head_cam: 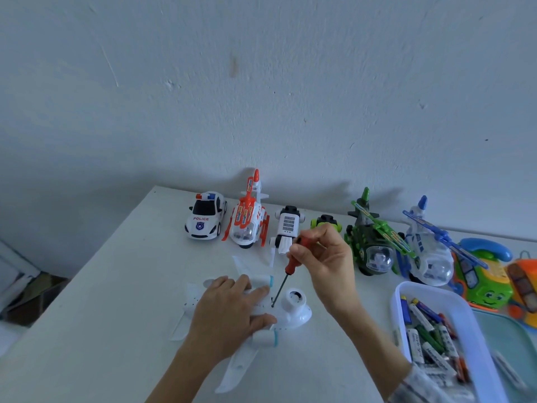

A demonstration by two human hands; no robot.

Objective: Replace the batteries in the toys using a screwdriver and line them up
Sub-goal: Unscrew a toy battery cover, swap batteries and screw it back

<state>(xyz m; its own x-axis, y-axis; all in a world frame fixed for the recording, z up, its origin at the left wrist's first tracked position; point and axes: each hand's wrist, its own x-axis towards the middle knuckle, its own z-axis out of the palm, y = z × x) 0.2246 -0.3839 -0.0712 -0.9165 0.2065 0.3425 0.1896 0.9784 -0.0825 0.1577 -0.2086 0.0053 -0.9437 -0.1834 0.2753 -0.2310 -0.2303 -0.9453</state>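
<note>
A white toy airplane [293, 314] lies belly up on the white table [122, 301]. My left hand [229, 309] lies across its body, holding it down, with the fingers near the screw. My right hand [324, 257] grips the red handle of a screwdriver [286, 271]; its tip stands on the plane's underside beside a round white wheel housing. Along the back stand a police car [205, 215], an orange helicopter [249, 219], a white truck [287, 226], a small green car [325, 222], a green helicopter [372, 242] and a blue helicopter [427, 251].
A white tray [476, 338] holding several batteries sits at the right front. Behind it are a green toy phone [485, 274] and an orange toy [523, 277]. A teal surface [505, 330] lies beside the tray. The table's left edge drops to the floor.
</note>
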